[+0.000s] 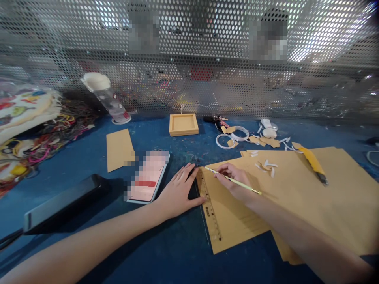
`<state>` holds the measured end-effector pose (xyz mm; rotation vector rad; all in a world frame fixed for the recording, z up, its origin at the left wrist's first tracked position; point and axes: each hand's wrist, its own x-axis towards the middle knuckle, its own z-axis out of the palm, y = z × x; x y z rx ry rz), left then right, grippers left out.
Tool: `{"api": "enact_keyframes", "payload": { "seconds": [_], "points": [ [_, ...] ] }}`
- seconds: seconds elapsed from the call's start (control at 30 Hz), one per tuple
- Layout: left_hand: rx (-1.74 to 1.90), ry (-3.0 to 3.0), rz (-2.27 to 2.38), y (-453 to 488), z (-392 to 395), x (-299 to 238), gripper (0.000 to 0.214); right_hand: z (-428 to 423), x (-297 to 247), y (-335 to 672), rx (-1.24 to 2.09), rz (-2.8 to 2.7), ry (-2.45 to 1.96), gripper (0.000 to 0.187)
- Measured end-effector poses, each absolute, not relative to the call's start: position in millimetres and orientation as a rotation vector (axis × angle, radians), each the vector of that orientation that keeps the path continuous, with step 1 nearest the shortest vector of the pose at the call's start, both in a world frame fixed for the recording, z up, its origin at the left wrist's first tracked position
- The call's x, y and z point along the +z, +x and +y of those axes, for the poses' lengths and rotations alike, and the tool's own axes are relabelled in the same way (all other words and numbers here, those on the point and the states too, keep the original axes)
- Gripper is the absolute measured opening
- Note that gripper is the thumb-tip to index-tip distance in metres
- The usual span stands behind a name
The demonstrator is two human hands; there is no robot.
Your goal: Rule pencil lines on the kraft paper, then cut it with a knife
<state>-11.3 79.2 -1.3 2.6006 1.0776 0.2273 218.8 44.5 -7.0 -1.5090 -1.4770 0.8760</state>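
Nearest the camera, a black case (59,205) lies on the blue surface (166,256) at the left. Just beyond it, a clear ruler (211,213) rests along the left edge of a brown sheet (296,205), its long axis running from near right to far left.

The left hand (177,193) lies flat and open beside the ruler, gripping nothing, with the thumb tip at the ruler's edge. The right hand (233,179) is closed around a pencil (237,182). The pencil slants across the sheet – tip to the far left at the ruler's far end, butt to the near right.

A phone (148,175) sits left of the hands, and a yellow knife (315,163) lies farther right on the paper. Farther back stand a wooden tray (183,124) and a bottle (103,96) – then the perforated wall (207,47).
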Motion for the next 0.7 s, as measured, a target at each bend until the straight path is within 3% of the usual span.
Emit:
{"api": "enact_keyframes", "payload": {
  "seconds": [0.27, 0.7],
  "points": [
    [0.244, 2.644, 0.906, -13.7, 81.4, -7.7, 0.087, 43.1, -10.4, 222.3, 0.886, -1.509, -1.48, 0.016],
    [0.258, 2.595, 0.891, -13.8, 79.8, -2.6, 0.098, 40.8, -0.7, 219.6, 0.84, -1.571, -1.552, 0.022]
  ]
}}
